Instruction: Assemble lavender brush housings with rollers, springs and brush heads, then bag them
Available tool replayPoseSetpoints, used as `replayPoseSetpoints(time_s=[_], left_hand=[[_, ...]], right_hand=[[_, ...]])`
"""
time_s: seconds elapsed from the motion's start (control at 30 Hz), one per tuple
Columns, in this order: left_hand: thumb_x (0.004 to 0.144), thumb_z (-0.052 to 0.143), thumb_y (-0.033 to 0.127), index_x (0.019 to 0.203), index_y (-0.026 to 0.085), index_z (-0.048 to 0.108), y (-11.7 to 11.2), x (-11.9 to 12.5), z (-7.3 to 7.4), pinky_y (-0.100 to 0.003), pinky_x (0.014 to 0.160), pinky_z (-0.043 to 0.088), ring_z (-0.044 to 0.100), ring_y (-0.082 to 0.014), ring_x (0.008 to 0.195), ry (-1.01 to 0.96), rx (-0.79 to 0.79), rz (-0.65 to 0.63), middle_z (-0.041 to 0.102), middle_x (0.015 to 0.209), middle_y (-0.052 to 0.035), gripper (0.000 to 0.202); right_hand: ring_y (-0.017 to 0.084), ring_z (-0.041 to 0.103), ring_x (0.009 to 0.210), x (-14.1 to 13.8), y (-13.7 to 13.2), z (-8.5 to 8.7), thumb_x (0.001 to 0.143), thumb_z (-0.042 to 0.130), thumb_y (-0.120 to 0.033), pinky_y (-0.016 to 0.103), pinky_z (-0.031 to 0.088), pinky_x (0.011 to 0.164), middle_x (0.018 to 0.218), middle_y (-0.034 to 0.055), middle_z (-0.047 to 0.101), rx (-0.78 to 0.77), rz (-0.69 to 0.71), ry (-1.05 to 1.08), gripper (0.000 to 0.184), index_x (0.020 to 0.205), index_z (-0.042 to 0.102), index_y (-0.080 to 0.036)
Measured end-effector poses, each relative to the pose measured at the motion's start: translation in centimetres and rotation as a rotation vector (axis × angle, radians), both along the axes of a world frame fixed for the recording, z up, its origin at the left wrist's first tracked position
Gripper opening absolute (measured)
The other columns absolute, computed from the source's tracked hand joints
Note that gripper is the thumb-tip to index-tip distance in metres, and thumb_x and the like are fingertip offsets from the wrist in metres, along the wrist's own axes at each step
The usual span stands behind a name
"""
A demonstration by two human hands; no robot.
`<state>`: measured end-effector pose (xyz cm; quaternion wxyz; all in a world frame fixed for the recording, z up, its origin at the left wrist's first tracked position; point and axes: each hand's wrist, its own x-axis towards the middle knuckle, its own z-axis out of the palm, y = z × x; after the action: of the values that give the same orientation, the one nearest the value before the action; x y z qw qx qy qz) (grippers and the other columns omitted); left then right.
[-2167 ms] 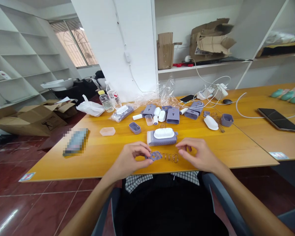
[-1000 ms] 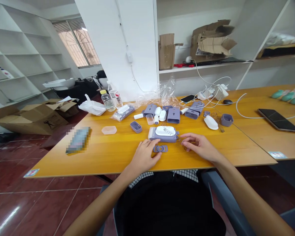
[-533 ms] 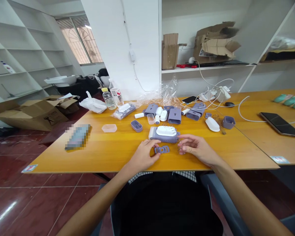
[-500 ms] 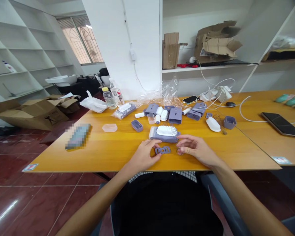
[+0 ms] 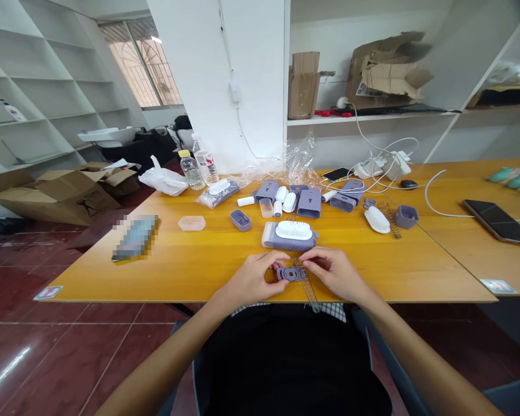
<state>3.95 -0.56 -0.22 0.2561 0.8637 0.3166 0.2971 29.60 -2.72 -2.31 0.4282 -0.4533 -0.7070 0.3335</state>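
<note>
My left hand (image 5: pixel 255 278) pinches a small flat purple-grey plastic piece (image 5: pixel 289 274) with cut-out openings, held just above the table near its front edge. The closed fingertips of my right hand (image 5: pixel 337 271) hold a thin metal coil spring (image 5: pixel 311 293) at the piece's right end. Its coils hang down towards the table edge; whether it is hooked to the piece I cannot tell. Just beyond both hands lies a purple-grey brush body (image 5: pixel 268 241) with a white bristled pad (image 5: pixel 293 230) on top.
Behind are several purple-grey housings (image 5: pixel 309 203), a clear tray (image 5: pixel 192 223), an oval purple cap (image 5: pixel 240 220) and bottles (image 5: pixel 191 170). To the right lie a white oval part (image 5: pixel 377 220), another spring (image 5: pixel 389 221), a purple cup (image 5: pixel 406 216) and a tablet (image 5: pixel 500 221).
My right hand has moved left to the plastic piece, and the spring now hangs stretched from its fingers. My left hand has brought the piece slightly nearer to me.
</note>
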Motion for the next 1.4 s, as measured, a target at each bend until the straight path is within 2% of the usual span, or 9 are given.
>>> replayPoseSetpoints(time_s=[0.1, 0.2, 0.3, 0.4, 0.63, 0.83, 1.17, 1.4], left_hand=[[0.089, 0.076, 0.026, 0.125, 0.025, 0.066, 0.1, 0.0, -0.1, -0.035, 0.089, 0.06, 0.074, -0.0197, 0.091, 0.0, 0.007, -0.01, 0.078, 0.102, -0.0013, 0.038], [0.088, 0.077, 0.024, 0.127, 0.024, 0.065, 0.1, 0.0, -0.1, -0.035, 0.09, 0.06, 0.074, -0.0196, 0.091, 0.001, 0.017, -0.026, 0.078, 0.103, -0.0014, 0.041], [0.089, 0.076, 0.025, 0.128, 0.024, 0.065, 0.1, 0.0, -0.3, -0.035, 0.091, 0.06, 0.074, -0.0195, 0.091, -0.006, 0.029, -0.042, 0.078, 0.103, -0.0017, 0.041], [0.091, 0.075, 0.026, 0.128, 0.024, 0.065, 0.2, 0.0, -0.3, -0.034, 0.09, 0.06, 0.074, -0.0188, 0.091, -0.011, 0.05, -0.041, 0.077, 0.103, -0.0018, 0.038], [0.092, 0.076, 0.029, 0.128, 0.023, 0.066, 0.3, 0.0, -0.5, -0.034, 0.087, 0.06, 0.074, -0.0189, 0.089, 0.019, 0.1, -0.04, 0.077, 0.101, -0.0021, 0.037], [0.094, 0.075, 0.03, 0.129, 0.023, 0.066, 0.6, -0.1, -0.8, -0.035, 0.086, 0.06, 0.074, -0.0195, 0.088, 0.041, 0.167, -0.031, 0.077, 0.105, -0.0039, 0.036], [0.094, 0.075, 0.027, 0.127, 0.023, 0.066, 0.2, 0.2, -0.3, -0.035, 0.087, 0.06, 0.074, -0.0194, 0.088, 0.05, 0.161, -0.039, 0.077, 0.102, -0.0023, 0.034], [0.095, 0.074, 0.03, 0.13, 0.023, 0.066, 0.3, 0.1, -0.7, -0.036, 0.089, 0.06, 0.074, -0.0197, 0.09, 0.047, 0.168, -0.031, 0.077, 0.107, -0.004, 0.036]], right_hand=[[0.024, 0.076, 0.087, 0.0, -0.1, 0.0, 0.096, 0.056, -0.016, 0.038, 0.059, 0.078, 0.105, 0.0074, 0.083, 0.073, 0.024, -0.1, 0.029, 0.109, 0.081, -0.023], [0.024, 0.076, 0.095, 0.0, -0.3, 0.2, 0.088, 0.058, -0.007, 0.039, 0.06, 0.085, 0.111, 0.0073, 0.082, 0.151, 0.082, -0.124, 0.039, 0.115, 0.08, -0.024], [0.024, 0.076, 0.098, 0.0, -0.3, 0.6, 0.087, 0.067, -0.01, 0.041, 0.06, 0.09, 0.111, 0.0083, 0.08, 0.223, 0.129, -0.132, 0.036, 0.118, 0.078, -0.024], [0.023, 0.075, 0.093, -0.1, -0.4, 0.9, 0.092, 0.071, -0.016, 0.039, 0.061, 0.086, 0.107, 0.0079, 0.078, 0.241, 0.13, -0.133, 0.026, 0.116, 0.079, -0.025], [0.024, 0.074, 0.107, 0.0, -0.3, 1.0, 0.096, 0.073, -0.021, 0.043, 0.061, 0.094, 0.119, 0.0088, 0.074, 0.235, 0.083, -0.127, 0.021, 0.115, 0.079, -0.028], [0.024, 0.075, 0.103, 0.0, -0.1, 1.0, 0.097, 0.072, -0.022, 0.045, 0.061, 0.094, 0.114, 0.008, 0.078, 0.216, 0.094, -0.115, 0.019, 0.114, 0.078, -0.027], [0.025, 0.077, 0.102, 0.0, -0.2, 0.4, 0.097, 0.071, -0.024, 0.044, 0.062, 0.094, 0.111, 0.0077, 0.081, 0.22, 0.06, -0.105, 0.016, 0.112, 0.078, -0.025], [0.025, 0.077, 0.102, 0.1, -0.2, 0.3, 0.098, 0.071, -0.026, 0.043, 0.062, 0.094, 0.111, 0.0074, 0.082, 0.215, 0.058, -0.121, 0.017, 0.113, 0.078, -0.025]])
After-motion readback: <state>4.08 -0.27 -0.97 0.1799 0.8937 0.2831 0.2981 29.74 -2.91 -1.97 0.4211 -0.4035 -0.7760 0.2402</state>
